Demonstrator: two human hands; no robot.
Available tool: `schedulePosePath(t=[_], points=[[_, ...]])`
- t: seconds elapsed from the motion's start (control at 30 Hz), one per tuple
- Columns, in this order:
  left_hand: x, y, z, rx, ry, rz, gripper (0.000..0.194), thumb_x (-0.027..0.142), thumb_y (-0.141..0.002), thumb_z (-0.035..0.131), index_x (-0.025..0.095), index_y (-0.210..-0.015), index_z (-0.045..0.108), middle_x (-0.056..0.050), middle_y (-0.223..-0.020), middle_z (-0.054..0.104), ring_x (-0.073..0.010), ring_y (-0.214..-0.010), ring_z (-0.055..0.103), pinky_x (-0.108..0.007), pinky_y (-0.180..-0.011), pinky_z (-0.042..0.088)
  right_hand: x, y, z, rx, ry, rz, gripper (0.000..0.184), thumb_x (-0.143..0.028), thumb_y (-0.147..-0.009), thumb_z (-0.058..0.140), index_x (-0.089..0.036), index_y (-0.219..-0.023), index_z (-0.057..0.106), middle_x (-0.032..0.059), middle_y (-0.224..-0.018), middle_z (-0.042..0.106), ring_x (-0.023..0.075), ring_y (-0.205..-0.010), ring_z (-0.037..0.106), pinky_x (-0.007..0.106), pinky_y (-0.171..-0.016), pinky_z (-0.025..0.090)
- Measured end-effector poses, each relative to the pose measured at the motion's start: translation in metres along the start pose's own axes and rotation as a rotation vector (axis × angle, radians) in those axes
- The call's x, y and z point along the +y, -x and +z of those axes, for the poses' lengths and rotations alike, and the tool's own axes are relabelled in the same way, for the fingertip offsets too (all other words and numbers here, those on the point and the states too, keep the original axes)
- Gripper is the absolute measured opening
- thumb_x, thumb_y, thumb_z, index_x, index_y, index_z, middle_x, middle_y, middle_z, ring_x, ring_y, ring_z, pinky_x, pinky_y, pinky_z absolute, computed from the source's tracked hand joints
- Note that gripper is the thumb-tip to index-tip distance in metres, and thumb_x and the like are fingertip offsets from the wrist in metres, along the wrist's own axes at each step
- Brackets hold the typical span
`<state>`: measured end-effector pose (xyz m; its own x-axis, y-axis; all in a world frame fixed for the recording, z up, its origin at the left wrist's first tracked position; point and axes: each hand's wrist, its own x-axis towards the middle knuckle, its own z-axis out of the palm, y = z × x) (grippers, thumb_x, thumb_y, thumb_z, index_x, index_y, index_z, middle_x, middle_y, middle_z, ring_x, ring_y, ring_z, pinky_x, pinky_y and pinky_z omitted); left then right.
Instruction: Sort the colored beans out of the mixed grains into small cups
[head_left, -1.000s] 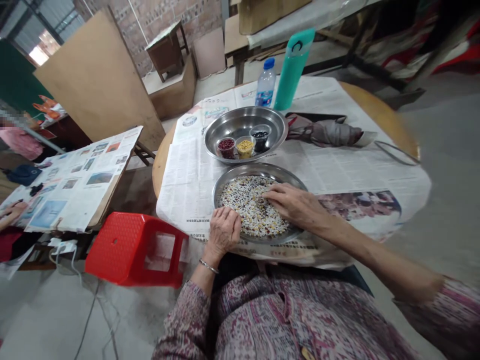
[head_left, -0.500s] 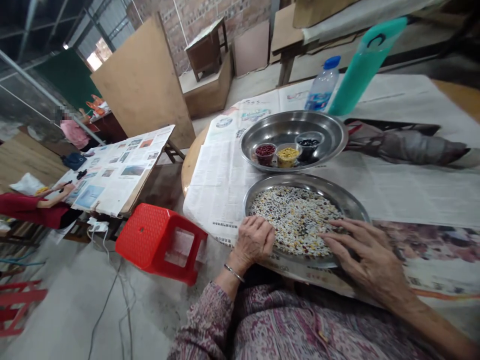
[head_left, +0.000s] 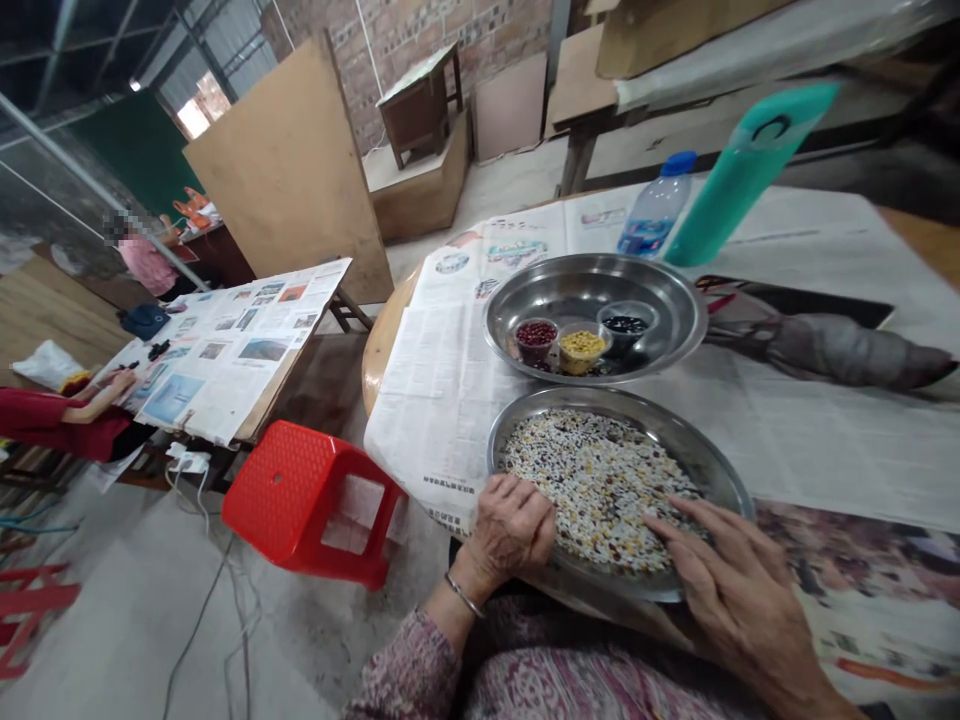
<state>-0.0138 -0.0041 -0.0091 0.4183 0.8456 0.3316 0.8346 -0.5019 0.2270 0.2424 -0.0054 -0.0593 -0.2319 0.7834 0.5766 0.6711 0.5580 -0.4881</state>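
A round metal tray point(head_left: 501, 410) close to my body holds a spread of mixed white grains and yellow, red and black beans point(head_left: 592, 480). My left hand point(head_left: 514, 525) rests curled at the tray's near left rim; whether its fingers hold anything is hidden. Over the right side of the grains, my right hand point(head_left: 742, 570) has its fingers stretched out, the tips touching the mix. Behind stands a second metal tray point(head_left: 540, 285) with three clear cups: one of red beans point(head_left: 535, 338), one of yellow kernels point(head_left: 580, 350), one of black beans point(head_left: 625, 325).
Newspaper point(head_left: 427, 390) covers the round table. A water bottle point(head_left: 656, 205), a teal bottle point(head_left: 750, 175) and a folded umbrella point(head_left: 847, 345) lie beyond the trays. A red stool point(head_left: 300, 500) stands left. Two people are at the left, one by another newspaper-covered table point(head_left: 247, 350).
The whole view has shifted, so the trays and hands appear lower. My right hand's fingers have moved slightly over the grains; my left hand stays at the rim.
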Motion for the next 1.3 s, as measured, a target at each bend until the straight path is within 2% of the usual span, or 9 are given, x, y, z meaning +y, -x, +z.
schedulePosePath(t=[0.07,0.17,0.33,0.47,0.6,0.7,0.8,1.0,1.3], points=[[0.001,0.001,-0.001,-0.005,0.008,0.001,0.020,0.022,-0.098,0.050,0.018,-0.081,0.059,-0.006,-0.079,0.062,-0.0212,-0.083,0.061,-0.038,-0.079,0.050,0.001,0.002,0.001,-0.002,0.009,-0.013,0.035,-0.025,-0.097,0.049,-0.027,-0.126,0.069,0.0127,-0.132,0.067,0.0381,-0.129,0.059,0.060,-0.108,0.046],[0.005,0.001,-0.006,-0.029,0.017,-0.008,0.018,0.023,-0.099,0.051,0.019,-0.083,0.059,-0.005,-0.081,0.064,-0.0209,-0.082,0.062,-0.038,-0.079,0.052,0.001,0.004,0.001,-0.001,0.001,-0.003,0.036,-0.025,-0.097,0.049,-0.028,-0.128,0.068,0.0114,-0.134,0.067,0.0368,-0.129,0.059,0.058,-0.109,0.046],[0.006,-0.019,-0.031,0.023,0.105,-0.019,0.014,0.025,-0.105,0.053,0.019,-0.098,0.064,-0.005,-0.093,0.069,-0.0201,-0.090,0.064,-0.036,-0.081,0.057,-0.001,0.006,0.002,0.004,-0.008,0.016,0.041,-0.024,-0.096,0.050,-0.031,-0.133,0.067,0.0105,-0.134,0.068,0.0370,-0.128,0.060,0.059,-0.109,0.045],[-0.021,-0.075,-0.051,0.157,0.172,-0.096,0.015,0.017,-0.105,0.052,0.019,-0.106,0.067,-0.007,-0.100,0.070,-0.0186,-0.095,0.066,-0.031,-0.084,0.059,-0.002,0.007,0.001,-0.003,0.009,0.011,0.043,-0.023,-0.096,0.050,-0.032,-0.136,0.064,0.0105,-0.133,0.068,0.0368,-0.127,0.060,0.058,-0.106,0.046],[-0.063,-0.148,-0.050,0.238,0.196,-0.223,0.015,0.009,-0.100,0.059,0.017,-0.107,0.069,-0.008,-0.105,0.073,-0.0193,-0.100,0.069,-0.034,-0.093,0.059,-0.002,0.005,0.001,-0.003,0.042,-0.017,0.041,-0.021,-0.097,0.048,-0.028,-0.135,0.062,0.0125,-0.131,0.068,0.0365,-0.126,0.060,0.057,-0.105,0.046],[-0.081,-0.186,-0.043,0.188,0.161,-0.270,0.019,0.006,-0.097,0.061,0.016,-0.112,0.069,-0.009,-0.113,0.074,-0.0203,-0.108,0.068,-0.035,-0.102,0.057,-0.001,0.004,0.002,0.032,0.063,-0.055,0.037,-0.022,-0.098,0.048,-0.025,-0.131,0.063,0.0123,-0.127,0.069,0.0349,-0.122,0.061,0.054,-0.103,0.047],[-0.086,-0.204,-0.038,0.104,0.090,-0.257,0.020,0.010,-0.100,0.059,0.016,-0.117,0.069,-0.009,-0.119,0.073,-0.0208,-0.112,0.066,-0.036,-0.106,0.053,0.000,0.002,0.003,0.054,0.085,-0.091,0.034,-0.021,-0.098,0.048,-0.022,-0.128,0.064,0.0120,-0.122,0.071,0.0338,-0.119,0.062,0.051,-0.101,0.047],[-0.089,-0.216,-0.033,-0.084,-0.104,-0.199,0.024,0.011,-0.104,0.048,0.015,-0.115,0.069,-0.010,-0.112,0.072,-0.0232,-0.108,0.062,-0.037,-0.103,0.050,-0.001,0.000,0.000,0.056,0.060,-0.102,0.033,-0.020,-0.098,0.050,-0.021,-0.126,0.066,0.0115,-0.118,0.072,0.0335,-0.118,0.062,0.051,-0.102,0.047],[-0.091,-0.229,-0.030,-0.149,-0.126,-0.141,0.032,0.003,-0.098,0.045,0.013,-0.108,0.073,-0.011,-0.105,0.070,-0.0215,-0.103,0.063,-0.033,-0.097,0.051,-0.006,-0.001,-0.001,0.071,0.033,-0.085,0.032,-0.017,-0.098,0.051,-0.020,-0.124,0.068,0.0117,-0.117,0.072,0.0327,-0.119,0.061,0.051,-0.101,0.048]])
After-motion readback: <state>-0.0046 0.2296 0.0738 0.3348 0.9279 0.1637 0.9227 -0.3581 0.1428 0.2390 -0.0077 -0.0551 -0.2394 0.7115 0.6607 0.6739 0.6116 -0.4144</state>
